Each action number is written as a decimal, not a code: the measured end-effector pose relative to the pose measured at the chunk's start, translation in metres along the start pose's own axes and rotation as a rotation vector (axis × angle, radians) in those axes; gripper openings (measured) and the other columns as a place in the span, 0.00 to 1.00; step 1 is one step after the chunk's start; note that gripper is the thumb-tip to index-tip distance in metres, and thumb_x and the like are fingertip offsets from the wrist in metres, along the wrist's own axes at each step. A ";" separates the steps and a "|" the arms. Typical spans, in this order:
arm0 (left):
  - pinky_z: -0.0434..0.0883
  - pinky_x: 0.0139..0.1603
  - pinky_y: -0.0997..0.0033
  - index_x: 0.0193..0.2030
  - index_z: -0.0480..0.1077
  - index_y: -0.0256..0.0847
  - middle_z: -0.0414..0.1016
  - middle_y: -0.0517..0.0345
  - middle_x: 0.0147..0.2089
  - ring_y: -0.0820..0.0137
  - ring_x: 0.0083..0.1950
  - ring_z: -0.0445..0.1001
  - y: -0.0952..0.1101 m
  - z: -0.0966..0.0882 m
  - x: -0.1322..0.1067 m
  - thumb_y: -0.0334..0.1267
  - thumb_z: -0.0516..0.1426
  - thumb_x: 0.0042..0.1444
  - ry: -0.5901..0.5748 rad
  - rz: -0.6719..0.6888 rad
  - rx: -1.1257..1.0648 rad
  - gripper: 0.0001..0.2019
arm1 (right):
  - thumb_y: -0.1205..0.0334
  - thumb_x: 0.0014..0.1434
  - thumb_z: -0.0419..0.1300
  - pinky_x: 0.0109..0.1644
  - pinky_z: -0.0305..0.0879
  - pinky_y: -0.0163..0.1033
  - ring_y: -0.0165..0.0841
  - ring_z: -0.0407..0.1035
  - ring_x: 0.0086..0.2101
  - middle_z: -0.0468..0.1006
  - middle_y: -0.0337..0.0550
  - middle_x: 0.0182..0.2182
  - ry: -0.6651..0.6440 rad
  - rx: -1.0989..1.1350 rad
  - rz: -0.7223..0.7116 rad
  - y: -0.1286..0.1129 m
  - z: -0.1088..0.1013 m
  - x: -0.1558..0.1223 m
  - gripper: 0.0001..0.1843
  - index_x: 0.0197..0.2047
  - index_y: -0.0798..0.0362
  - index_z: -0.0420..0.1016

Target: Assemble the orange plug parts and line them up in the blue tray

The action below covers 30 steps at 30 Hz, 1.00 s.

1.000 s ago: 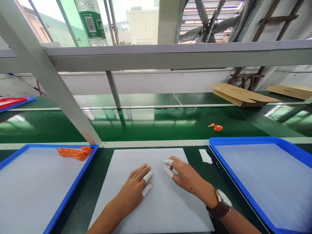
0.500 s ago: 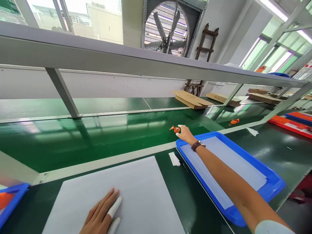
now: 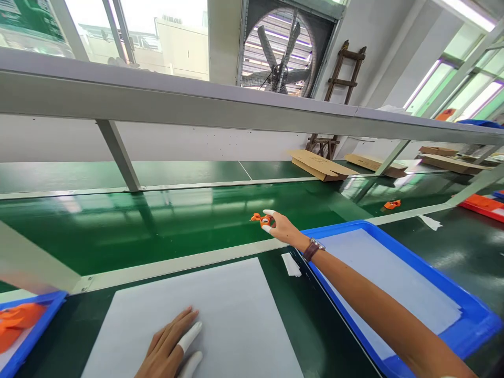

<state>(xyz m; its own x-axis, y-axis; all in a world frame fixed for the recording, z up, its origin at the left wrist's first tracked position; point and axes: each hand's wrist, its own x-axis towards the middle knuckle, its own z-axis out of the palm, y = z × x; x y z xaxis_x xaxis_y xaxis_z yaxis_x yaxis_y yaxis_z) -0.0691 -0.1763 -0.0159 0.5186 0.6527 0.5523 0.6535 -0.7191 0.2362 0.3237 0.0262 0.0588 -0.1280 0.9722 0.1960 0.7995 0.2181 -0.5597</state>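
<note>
My right hand [image 3: 282,228] reaches out over the green belt. Its thumb and index finger, both with white finger covers, pinch a small orange plastic piece [image 3: 260,219] of irregular shape with a light spot on it. My left hand [image 3: 171,344] lies flat, fingers stretched out, on a large white sheet [image 3: 220,304] on the dark green bench. White covers also show on some of its fingers. Beneath my right forearm is a blue tray [image 3: 354,227] lined with white paper.
Another orange piece [image 3: 392,204] lies farther right on the belt [image 3: 189,220]. At lower left, a blue tray [image 3: 37,336] holds orange parts [image 3: 18,321]. A shelf beam [image 3: 220,110] crosses above the belt. Flat cardboard boxes [image 3: 321,164] lie behind it. White scraps [image 3: 291,264] sit beside the tray.
My right hand has moved left over the belt with the orange piece between its fingers. The left hand stays on the sheet. The whole view has shifted slightly.
</note>
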 end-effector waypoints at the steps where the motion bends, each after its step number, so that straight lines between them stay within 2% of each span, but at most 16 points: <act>1: 0.80 0.53 0.62 0.59 0.71 0.54 0.69 0.55 0.66 0.58 0.64 0.72 0.003 -0.003 -0.001 0.34 0.57 0.60 -0.002 -0.058 -0.047 0.20 | 0.61 0.62 0.62 0.53 0.70 0.45 0.39 0.72 0.49 0.75 0.50 0.54 -0.021 0.027 -0.046 -0.021 0.008 -0.013 0.30 0.65 0.53 0.64; 3: 0.77 0.59 0.58 0.65 0.65 0.54 0.68 0.54 0.68 0.58 0.64 0.71 0.011 -0.009 -0.001 0.35 0.57 0.61 -0.037 -0.214 -0.157 0.25 | 0.58 0.61 0.62 0.51 0.72 0.45 0.37 0.73 0.45 0.75 0.47 0.52 -0.063 0.086 -0.144 -0.062 0.027 -0.043 0.31 0.66 0.49 0.62; 5: 0.75 0.61 0.56 0.67 0.62 0.56 0.66 0.56 0.68 0.58 0.64 0.71 0.021 -0.014 0.001 0.38 0.56 0.64 -0.080 -0.391 -0.330 0.25 | 0.59 0.62 0.61 0.48 0.73 0.45 0.36 0.72 0.42 0.74 0.47 0.50 -0.101 0.195 -0.306 -0.099 0.047 -0.075 0.31 0.67 0.48 0.60; 8: 0.75 0.60 0.55 0.69 0.61 0.55 0.69 0.56 0.67 0.59 0.64 0.72 0.035 -0.018 0.008 0.42 0.52 0.67 -0.037 -0.629 -0.728 0.23 | 0.65 0.61 0.60 0.48 0.72 0.48 0.39 0.70 0.44 0.73 0.47 0.47 -0.095 0.275 -0.512 -0.142 0.080 -0.119 0.33 0.68 0.45 0.56; 11: 0.76 0.58 0.53 0.66 0.66 0.49 0.73 0.52 0.63 0.58 0.60 0.75 0.043 -0.020 0.015 0.45 0.52 0.68 0.084 -0.806 -1.020 0.21 | 0.70 0.61 0.59 0.54 0.70 0.52 0.43 0.66 0.51 0.71 0.51 0.51 -0.058 0.349 -0.627 -0.165 0.109 -0.149 0.36 0.69 0.45 0.52; 14: 0.77 0.57 0.53 0.59 0.73 0.44 0.78 0.50 0.56 0.57 0.55 0.78 0.043 -0.023 0.016 0.45 0.55 0.66 0.122 -0.882 -1.077 0.18 | 0.67 0.61 0.62 0.55 0.70 0.51 0.41 0.67 0.51 0.70 0.50 0.53 -0.092 0.456 -0.604 -0.173 0.124 -0.164 0.39 0.70 0.45 0.50; 17: 0.79 0.52 0.57 0.56 0.75 0.45 0.79 0.50 0.53 0.59 0.52 0.79 0.040 -0.024 0.011 0.42 0.57 0.64 0.117 -0.801 -0.959 0.15 | 0.60 0.59 0.67 0.51 0.72 0.48 0.37 0.70 0.44 0.74 0.45 0.47 -0.148 0.568 -0.425 -0.171 0.125 -0.171 0.38 0.68 0.44 0.55; 20: 0.80 0.49 0.60 0.54 0.75 0.46 0.75 0.49 0.57 0.60 0.54 0.77 0.038 -0.021 0.005 0.36 0.56 0.63 0.180 -0.561 -0.618 0.14 | 0.57 0.60 0.65 0.48 0.72 0.46 0.34 0.70 0.39 0.76 0.41 0.42 -0.169 0.650 -0.257 -0.166 0.122 -0.175 0.30 0.63 0.45 0.63; 23: 0.78 0.55 0.58 0.57 0.72 0.46 0.73 0.49 0.58 0.60 0.58 0.74 0.038 -0.014 -0.001 0.30 0.54 0.63 0.214 -0.358 -0.279 0.18 | 0.56 0.60 0.65 0.44 0.71 0.43 0.32 0.69 0.35 0.75 0.38 0.35 -0.184 0.690 -0.199 -0.162 0.121 -0.178 0.23 0.58 0.48 0.69; 26: 0.77 0.57 0.56 0.61 0.69 0.45 0.72 0.48 0.59 0.59 0.60 0.73 0.038 -0.010 -0.004 0.26 0.51 0.63 0.189 -0.290 -0.128 0.21 | 0.56 0.59 0.66 0.39 0.70 0.40 0.31 0.67 0.31 0.72 0.36 0.30 -0.185 0.675 -0.181 -0.163 0.123 -0.180 0.19 0.53 0.48 0.74; 30: 0.78 0.55 0.59 0.61 0.67 0.45 0.69 0.48 0.61 0.62 0.59 0.73 0.039 -0.008 -0.004 0.25 0.50 0.64 0.144 -0.295 -0.130 0.21 | 0.60 0.61 0.63 0.40 0.70 0.41 0.32 0.68 0.32 0.74 0.37 0.33 -0.169 0.664 -0.186 -0.165 0.124 -0.185 0.16 0.52 0.48 0.73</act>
<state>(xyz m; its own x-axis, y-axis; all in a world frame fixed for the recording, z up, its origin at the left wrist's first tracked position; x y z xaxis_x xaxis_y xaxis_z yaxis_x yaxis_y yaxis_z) -0.0499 -0.2090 -0.0027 0.2292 0.8033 0.5497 0.6828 -0.5351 0.4974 0.1423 -0.1795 0.0151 -0.3598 0.9021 0.2382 0.2361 0.3351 -0.9121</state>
